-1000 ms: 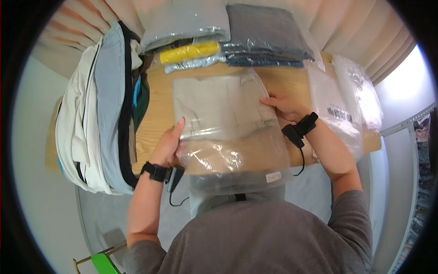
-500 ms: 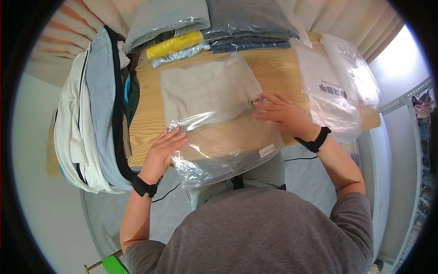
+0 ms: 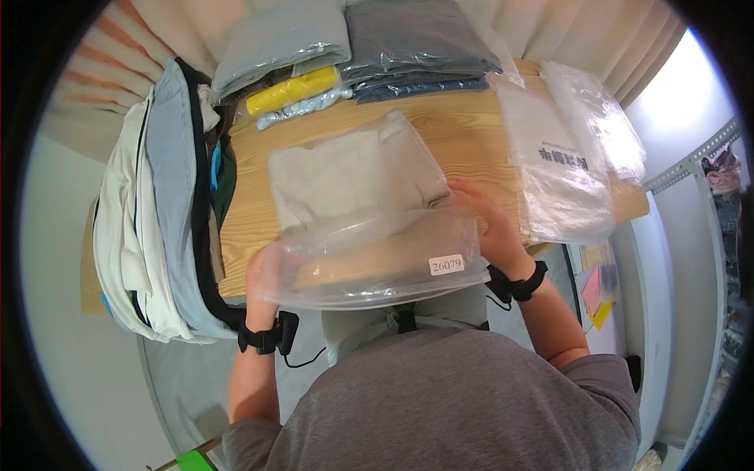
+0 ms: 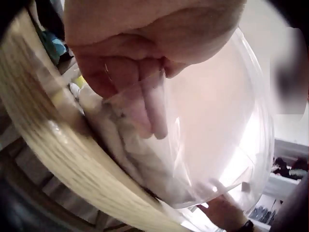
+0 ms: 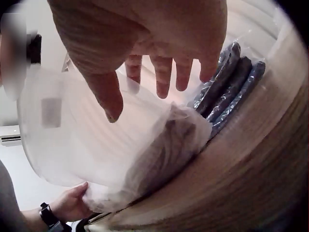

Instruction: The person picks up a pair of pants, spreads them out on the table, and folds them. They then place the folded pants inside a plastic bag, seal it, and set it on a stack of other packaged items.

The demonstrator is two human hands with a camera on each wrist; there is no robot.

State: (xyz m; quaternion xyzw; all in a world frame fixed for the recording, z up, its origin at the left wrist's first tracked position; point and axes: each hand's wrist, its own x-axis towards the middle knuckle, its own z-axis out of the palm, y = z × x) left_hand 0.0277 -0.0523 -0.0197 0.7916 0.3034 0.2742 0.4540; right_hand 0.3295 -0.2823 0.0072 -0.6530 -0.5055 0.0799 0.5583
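A folded light beige garment lies inside a clear plastic bag on the wooden table. The bag's near end bulges upward past the table edge, with a white label reading 26079 on it. My left hand grips the bag's left side, thumb along the edge in the right wrist view and fingers partly behind the film. At the opposite side is my right hand, its fingers extended and spread and its thumb apart, overlapping the film.
Bagged grey clothes and a yellow bagged item lie at the back. Loose white and light-blue garments are heaped at the left. Printed clear bags lie on the right of the wooden table.
The bag's near end has risen and its label now faces up, readable. My left hand has gone from lying flat on the bag to gripping its side. My right hand has drawn back to the right edge.
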